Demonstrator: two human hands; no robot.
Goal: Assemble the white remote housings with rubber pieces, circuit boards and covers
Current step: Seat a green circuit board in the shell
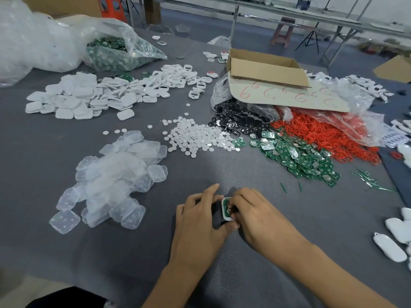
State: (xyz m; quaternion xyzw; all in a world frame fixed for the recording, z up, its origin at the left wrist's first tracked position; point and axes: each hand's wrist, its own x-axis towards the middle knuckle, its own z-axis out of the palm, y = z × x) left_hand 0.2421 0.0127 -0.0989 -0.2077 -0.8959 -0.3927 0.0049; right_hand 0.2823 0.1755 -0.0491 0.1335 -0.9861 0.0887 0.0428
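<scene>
A white remote housing (225,210) with a green circuit board inside lies on the grey table near the front edge. My left hand (199,215) grips it from the left, thumb under its near end. My right hand (255,213) holds it from the right, fingertips curled onto the board. Clear rubber pieces (115,178) are heaped at the left. Green circuit boards (295,155) spread to the right of centre. White covers and housings (89,97) are piled at the back left.
White round discs (195,135), black parts (240,121) and red rubber rings (322,132) lie mid-table. A cardboard box (266,71) marked with red sixes stands behind them. Plastic bags (115,47) sit at the back left. Finished white remotes (391,238) lie at the right edge.
</scene>
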